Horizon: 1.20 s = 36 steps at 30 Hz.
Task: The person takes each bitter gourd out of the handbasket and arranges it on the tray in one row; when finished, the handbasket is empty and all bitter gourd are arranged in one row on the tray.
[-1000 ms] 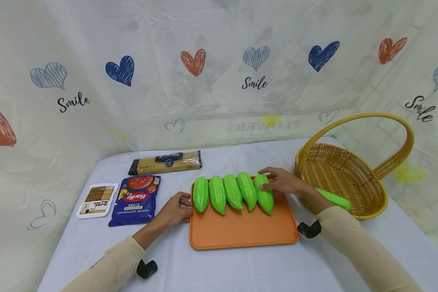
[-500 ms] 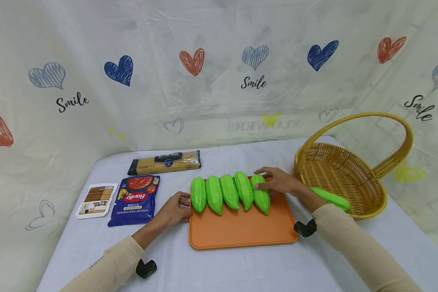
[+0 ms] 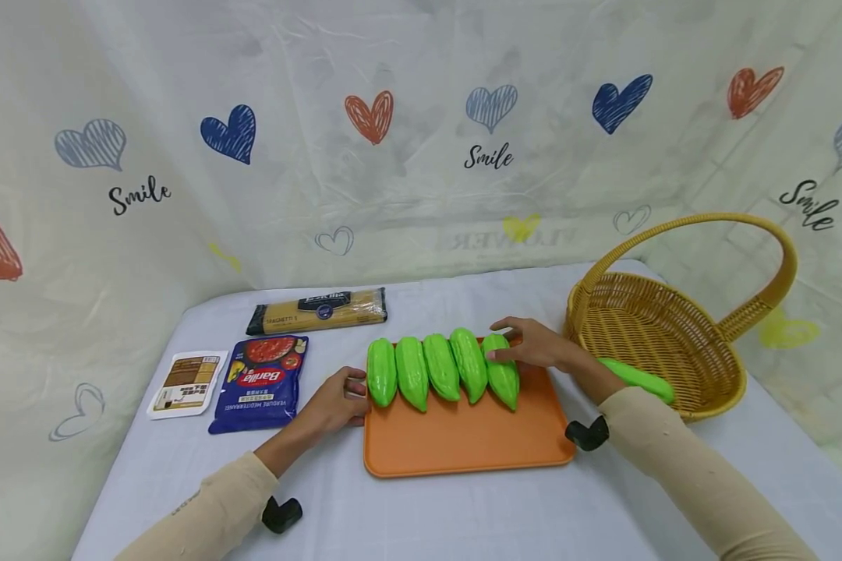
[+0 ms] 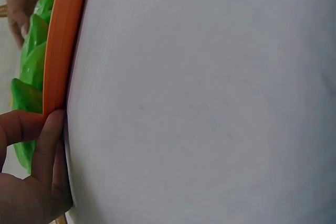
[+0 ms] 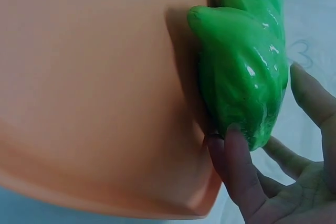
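Several glossy green, ridged fruits with pointed ends lie side by side on an orange tray (image 3: 463, 444), along its far half. My left hand (image 3: 339, 401) holds the tray's left edge; in the left wrist view its fingers (image 4: 47, 145) pinch the rim beside a fruit. On the right, my right hand (image 3: 536, 343) is at the far end of the rightmost green fruit (image 3: 503, 382). The right wrist view has bent fingers (image 5: 241, 177) around that fruit's end, touching it. Its pointed tip faces the near side of the tray.
A wicker basket (image 3: 726, 389) with a tall handle stands right of the tray, a long green vegetable (image 3: 642, 380) by its near rim. Leftward lie a spaghetti pack (image 3: 323, 312), a blue sauce pouch (image 3: 260, 386) and a white-edged packet (image 3: 188, 386). A printed curtain hangs behind.
Over the first half second my right hand and the rightmost fruit shifted slightly left, closing up the row. Since then both hands and the fruits have stayed nearly still.
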Tool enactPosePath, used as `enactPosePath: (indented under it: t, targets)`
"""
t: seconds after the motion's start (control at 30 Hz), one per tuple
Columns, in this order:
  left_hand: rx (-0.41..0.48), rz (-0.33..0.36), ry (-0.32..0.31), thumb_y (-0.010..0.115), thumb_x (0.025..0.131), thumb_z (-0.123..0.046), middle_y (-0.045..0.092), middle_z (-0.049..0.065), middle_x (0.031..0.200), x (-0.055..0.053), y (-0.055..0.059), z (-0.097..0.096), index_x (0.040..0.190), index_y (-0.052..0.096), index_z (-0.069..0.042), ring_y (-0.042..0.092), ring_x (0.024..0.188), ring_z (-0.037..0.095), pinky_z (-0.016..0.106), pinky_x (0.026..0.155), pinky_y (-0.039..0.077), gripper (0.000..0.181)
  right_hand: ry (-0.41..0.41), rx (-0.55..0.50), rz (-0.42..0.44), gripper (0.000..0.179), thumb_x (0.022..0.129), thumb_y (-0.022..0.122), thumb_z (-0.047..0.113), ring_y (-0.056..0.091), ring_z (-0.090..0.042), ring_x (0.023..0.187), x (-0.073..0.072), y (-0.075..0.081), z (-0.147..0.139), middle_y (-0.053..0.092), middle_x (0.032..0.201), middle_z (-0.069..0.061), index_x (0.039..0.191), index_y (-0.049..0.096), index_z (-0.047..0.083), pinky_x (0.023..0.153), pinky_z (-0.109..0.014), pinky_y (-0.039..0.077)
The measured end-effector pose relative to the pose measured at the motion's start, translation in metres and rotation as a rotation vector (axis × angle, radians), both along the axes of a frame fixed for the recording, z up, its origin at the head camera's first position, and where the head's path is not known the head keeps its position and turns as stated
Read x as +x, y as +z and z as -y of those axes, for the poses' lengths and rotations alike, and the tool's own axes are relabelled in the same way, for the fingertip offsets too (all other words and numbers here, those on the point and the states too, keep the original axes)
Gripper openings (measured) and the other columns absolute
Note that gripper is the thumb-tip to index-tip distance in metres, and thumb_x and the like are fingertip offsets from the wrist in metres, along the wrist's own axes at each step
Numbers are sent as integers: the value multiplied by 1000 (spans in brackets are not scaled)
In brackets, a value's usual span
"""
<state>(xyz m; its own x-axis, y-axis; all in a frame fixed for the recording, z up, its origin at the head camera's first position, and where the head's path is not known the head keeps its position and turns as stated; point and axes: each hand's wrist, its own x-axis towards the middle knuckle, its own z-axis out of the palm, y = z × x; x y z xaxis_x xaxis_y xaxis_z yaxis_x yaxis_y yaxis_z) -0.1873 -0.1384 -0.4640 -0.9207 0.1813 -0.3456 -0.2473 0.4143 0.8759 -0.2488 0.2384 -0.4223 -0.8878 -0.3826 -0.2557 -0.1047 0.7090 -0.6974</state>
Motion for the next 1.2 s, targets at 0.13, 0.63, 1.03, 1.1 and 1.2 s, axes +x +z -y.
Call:
enactPosePath:
  t: [0.13, 0.63, 1.03, 1.1, 1.2]
  targets:
    - [13, 3, 3, 66, 83, 1, 56, 15, 116, 0, -1, -1, 138, 48, -2, 64, 93, 22, 33, 71, 64, 57, 0, 9, -1, 76, 91, 71, 44, 45, -48, 135, 1, 3, -1, 48, 144, -32, 148, 43, 3, 99, -54, 52]
    - [26, -4, 10, 66, 82, 2, 57, 15, 115, -1, -3, 0, 136, 49, -1, 64, 92, 21, 34, 70, 64, 57, 58, -64, -66, 69, 92, 72, 35, 58, -49, 122, 10, 32, -9, 49, 141, -33, 145, 44, 2, 91, -50, 59]
    - [9, 2, 2, 68, 84, -1, 57, 14, 116, -3, -5, 0, 137, 49, -2, 64, 93, 21, 33, 72, 64, 57, 159, -27, 18, 57, 91, 72, 33, 63, -31, 116, 16, 68, -36, 55, 137, -20, 139, 52, 9, 88, -39, 60]
    - [1, -1, -1, 68, 84, -1, 57, 15, 116, -3, -5, 0, 137, 48, -2, 65, 93, 22, 32, 72, 64, 57, 179, 8, 19, 56, 91, 73, 34, 64, -27, 115, 17, 74, -43, 56, 135, -17, 138, 53, 11, 87, -35, 59]
    - [4, 2, -8, 67, 84, -1, 56, 15, 117, -3, -4, 1, 138, 47, -2, 64, 94, 22, 32, 72, 64, 58, 200, 30, 27, 53, 91, 73, 33, 65, -25, 114, 18, 83, -55, 59, 131, -13, 136, 54, 11, 88, -33, 58]
